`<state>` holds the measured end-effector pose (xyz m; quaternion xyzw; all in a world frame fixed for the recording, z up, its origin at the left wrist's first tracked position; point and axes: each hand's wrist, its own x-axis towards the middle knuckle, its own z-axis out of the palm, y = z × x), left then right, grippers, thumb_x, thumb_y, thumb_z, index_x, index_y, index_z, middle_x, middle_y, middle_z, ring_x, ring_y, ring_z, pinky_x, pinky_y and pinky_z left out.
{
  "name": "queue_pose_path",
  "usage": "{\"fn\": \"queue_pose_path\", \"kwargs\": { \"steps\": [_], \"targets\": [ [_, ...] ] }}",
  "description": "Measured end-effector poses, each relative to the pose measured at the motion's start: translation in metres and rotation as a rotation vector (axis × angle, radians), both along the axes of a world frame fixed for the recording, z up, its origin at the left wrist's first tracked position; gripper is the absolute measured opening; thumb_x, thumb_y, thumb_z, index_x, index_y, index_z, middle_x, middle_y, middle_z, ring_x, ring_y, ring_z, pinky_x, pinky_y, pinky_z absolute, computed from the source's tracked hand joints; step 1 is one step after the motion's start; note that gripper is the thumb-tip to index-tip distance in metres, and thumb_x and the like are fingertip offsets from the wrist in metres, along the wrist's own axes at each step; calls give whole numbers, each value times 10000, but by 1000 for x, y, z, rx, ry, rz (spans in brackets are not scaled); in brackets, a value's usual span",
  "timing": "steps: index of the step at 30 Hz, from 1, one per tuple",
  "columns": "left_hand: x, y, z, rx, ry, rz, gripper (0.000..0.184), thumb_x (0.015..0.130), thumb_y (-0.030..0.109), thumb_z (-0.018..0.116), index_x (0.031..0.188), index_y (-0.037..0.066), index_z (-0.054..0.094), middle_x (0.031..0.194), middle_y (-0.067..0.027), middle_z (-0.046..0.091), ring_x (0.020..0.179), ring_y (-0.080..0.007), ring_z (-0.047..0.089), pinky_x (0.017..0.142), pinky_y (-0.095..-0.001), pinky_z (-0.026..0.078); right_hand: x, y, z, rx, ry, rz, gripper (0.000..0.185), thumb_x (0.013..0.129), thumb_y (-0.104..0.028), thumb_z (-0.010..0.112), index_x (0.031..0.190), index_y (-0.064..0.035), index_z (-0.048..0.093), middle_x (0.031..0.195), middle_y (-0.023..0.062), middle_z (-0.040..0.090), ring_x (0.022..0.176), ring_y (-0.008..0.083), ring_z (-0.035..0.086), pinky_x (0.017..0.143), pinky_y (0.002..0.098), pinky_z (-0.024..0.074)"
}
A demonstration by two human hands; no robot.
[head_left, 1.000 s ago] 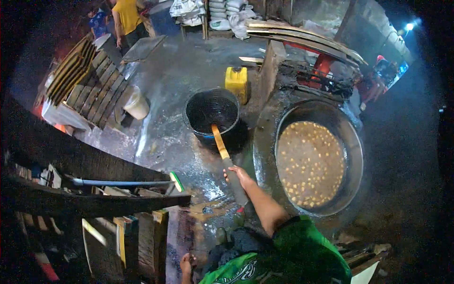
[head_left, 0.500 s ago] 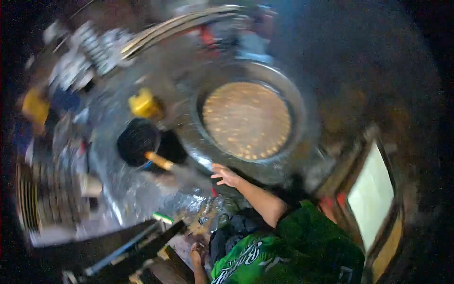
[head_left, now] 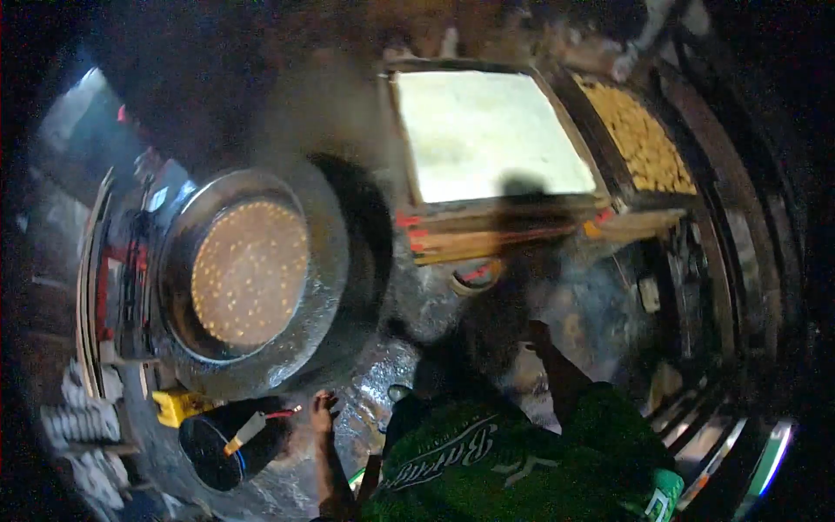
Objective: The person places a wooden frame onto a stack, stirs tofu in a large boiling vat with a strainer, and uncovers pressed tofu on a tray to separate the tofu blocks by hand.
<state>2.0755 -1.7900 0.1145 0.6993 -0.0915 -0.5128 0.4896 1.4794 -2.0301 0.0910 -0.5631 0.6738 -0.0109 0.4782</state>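
My left hand (head_left: 323,411) is in the lower middle, its fingers loosely bent with gaps between them and nothing in them. Close to its left, a long-handled tool (head_left: 250,430) with a red end leans in a black bucket (head_left: 209,452); the hand appears apart from it. My right hand (head_left: 537,337) hangs in shadow in front of the wooden frame, fingers apart, and no held thing shows. To the upper left, a large round pan (head_left: 326,300) holds cloudy brown liquid with many small yellowish pieces (head_left: 250,271) floating in it.
A wooden-framed tray (head_left: 496,213) with a flat white sheet (head_left: 487,130) stands ahead. Beside it is a tray of yellow-brown pieces (head_left: 639,135). A yellow jerrycan (head_left: 181,406) sits behind the bucket. Boards (head_left: 91,287) stand at left, and the floor (head_left: 374,374) looks wet.
My view has swung to the right, so the pan and bucket now lie at left and the framed tray is ahead. My right hand has moved away from beside the pan.
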Motion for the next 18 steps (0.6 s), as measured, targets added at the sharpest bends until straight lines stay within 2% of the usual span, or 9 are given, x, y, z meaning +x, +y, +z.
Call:
{"fn": "queue_pose_path", "kwargs": {
  "steps": [5,7,8,9,10,12,15,17,18],
  "targets": [
    [-133,-88,20,55,34,-94,256,947,289,544,1123,106,578,1040,-57,661,970,-215,628,737,-361,479,-142,90,-40,173,-25,-167,424,925,-212,548,1313,-50,487,1134,110,612,979,234,619,820,404,511],
    [-182,-129,12,-269,-536,-282,225,939,204,547,1065,25,601,1013,-112,660,959,-258,630,779,-360,480,-163,105,-60,251,-162,-173,428,925,-226,545,1311,-50,492,1136,112,616,985,240,618,829,406,510],
    [-214,-166,54,-287,-647,-311,216,936,167,538,1044,-7,604,1004,-145,653,954,-276,628,804,-358,474,-170,100,-64,279,-225,-171,430,925,-232,543,1311,-49,494,1137,114,618,988,244,618,833,408,510],
    [-250,-221,132,-298,-758,-341,208,933,131,529,1024,-40,608,995,-178,646,949,-293,625,830,-356,467,-180,93,-70,297,-288,-166,432,925,-239,542,1310,-49,496,1138,115,620,991,247,617,837,409,509],
    [-277,-271,181,-454,-913,-385,208,932,110,511,1034,-39,614,1002,-212,632,948,-332,620,845,-366,462,-191,81,-74,301,-339,-160,434,925,-245,540,1309,-49,498,1139,116,622,994,250,617,841,410,509],
    [-324,-370,255,-647,-1005,-445,212,918,80,518,1086,-20,599,1112,-225,606,1073,-396,561,909,-410,436,-211,42,-86,263,-452,-148,439,924,-259,536,1308,-48,502,1141,119,626,1001,257,616,849,412,508],
    [-350,-506,264,-723,-1232,-680,354,920,146,525,1253,25,540,1269,-232,534,1234,-399,460,1025,-455,378,-235,-33,-102,85,-656,-117,447,924,-278,531,1306,-48,508,1143,123,632,1010,267,615,862,415,506],
    [-355,-568,237,-707,-1303,-770,414,927,193,515,1312,41,500,1339,-225,486,1281,-399,414,1051,-484,351,-242,-95,-72,-625,40,375,306,851,-129,629,1141,-34,613,1134,127,615,1018,279,588,893,384,475],
    [-355,-590,219,-621,-1435,-810,472,934,241,481,1363,49,431,1411,-205,401,1328,-389,345,1074,-515,301,-241,-121,-53,-636,32,388,306,851,-129,629,1141,-34,613,1134,127,615,1018,279,588,893,384,475]
  ]
}}
